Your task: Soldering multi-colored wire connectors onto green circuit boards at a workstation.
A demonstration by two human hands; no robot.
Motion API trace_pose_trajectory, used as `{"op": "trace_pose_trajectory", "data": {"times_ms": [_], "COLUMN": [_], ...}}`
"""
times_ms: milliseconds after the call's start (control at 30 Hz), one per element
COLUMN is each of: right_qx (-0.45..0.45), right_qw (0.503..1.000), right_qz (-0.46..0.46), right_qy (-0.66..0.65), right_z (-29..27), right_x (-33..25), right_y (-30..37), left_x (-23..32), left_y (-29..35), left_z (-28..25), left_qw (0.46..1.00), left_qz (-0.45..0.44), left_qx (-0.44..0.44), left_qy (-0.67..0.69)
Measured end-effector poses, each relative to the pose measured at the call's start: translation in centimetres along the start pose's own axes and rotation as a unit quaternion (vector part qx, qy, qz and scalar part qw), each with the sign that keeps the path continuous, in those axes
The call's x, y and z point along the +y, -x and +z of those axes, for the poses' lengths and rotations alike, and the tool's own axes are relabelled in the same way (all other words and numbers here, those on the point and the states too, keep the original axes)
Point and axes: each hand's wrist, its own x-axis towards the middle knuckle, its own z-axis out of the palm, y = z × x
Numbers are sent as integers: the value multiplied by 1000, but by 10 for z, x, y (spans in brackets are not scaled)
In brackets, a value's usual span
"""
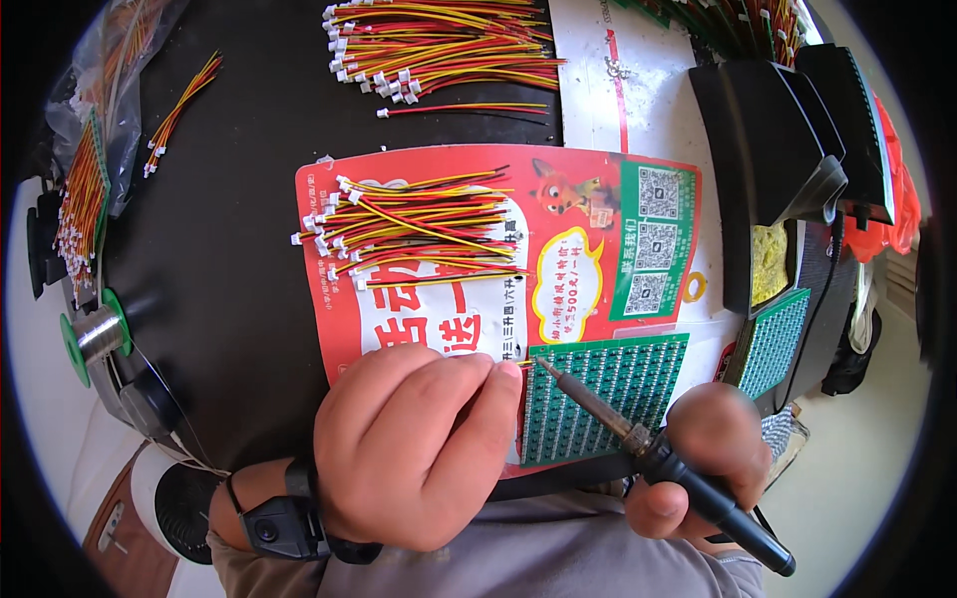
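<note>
Wire [527, 363] pinched in your left hand [414, 448] looks light and limp, best held near its tip; your right hand [726, 448] grips the soldering iron [660, 460] by its handle.

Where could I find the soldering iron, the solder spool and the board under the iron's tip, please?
Soldering iron [660, 461]: head view, front of its black handle.
Solder spool [99, 333]: head view, wound solder between green flanges.
Board [630, 385]: head view, green face near its middle.
</note>
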Motion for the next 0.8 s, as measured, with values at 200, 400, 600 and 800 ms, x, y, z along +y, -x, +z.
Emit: {"op": "trace_pose_trajectory", "data": {"times_ms": [200,400,600,800], "right_qx": [7,6,7,9], "right_qw": [1000,1000,1000,1000], "right_qz": [-13,-7,1,-8], "right_qy": [-2,-10,-9,-21], "right_z": [1,0,0,0], "right_x": [2,2,-1,1], "right_y": [1,1,1,2], "left_x": [3,3,6,8], "left_y": [1,2,0,1], "left_z": [0,2,-1,-3], "left_qw": [1000,1000,999,1000], "left_qz": [-7,4,19,0], "left_qx": [0,14,0,-6], "left_qy": [-8,-16,-31,-18]}}
